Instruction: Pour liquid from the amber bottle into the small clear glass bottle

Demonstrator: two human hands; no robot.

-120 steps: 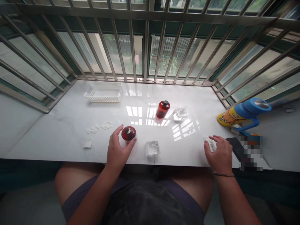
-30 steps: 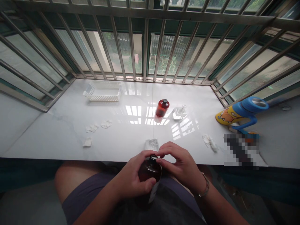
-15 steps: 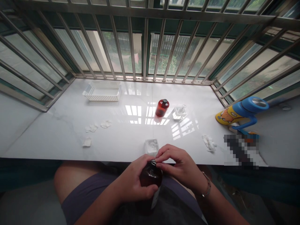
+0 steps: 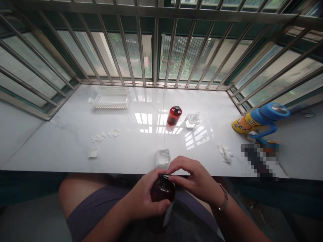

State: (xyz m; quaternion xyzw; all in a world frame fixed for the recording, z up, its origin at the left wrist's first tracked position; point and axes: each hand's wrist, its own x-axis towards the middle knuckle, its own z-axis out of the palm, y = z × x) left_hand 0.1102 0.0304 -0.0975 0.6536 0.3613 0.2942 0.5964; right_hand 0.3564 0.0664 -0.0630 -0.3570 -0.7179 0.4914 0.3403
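My left hand [image 4: 145, 195] is wrapped round a large dark brown bottle [image 4: 163, 191] with a pale label low on its right side. It holds the bottle over my lap, just in front of the table's edge. Thumb and fingertips of my right hand [image 4: 190, 174] come together at the bottle's mouth. What they pinch there is too small and too covered to make out. Just beyond my hands, a square clear glass container [image 4: 163, 157] stands close to the table's front edge.
On the white table [image 4: 136, 148] stand a smaller red-brown bottle [image 4: 174, 116], another square glass container [image 4: 193, 121] and a white basket [image 4: 109, 99]. Crumpled white pieces [image 4: 98, 137] lie left, more [image 4: 225, 153] right. A blue and yellow flask [image 4: 259, 117] stands far right. Metal bars [image 4: 156, 50] close the back.
Almost nothing differs. My right hand's fingertips have shifted very slightly at the bottle's mouth, and the left hand keeps its hold on the bottle.
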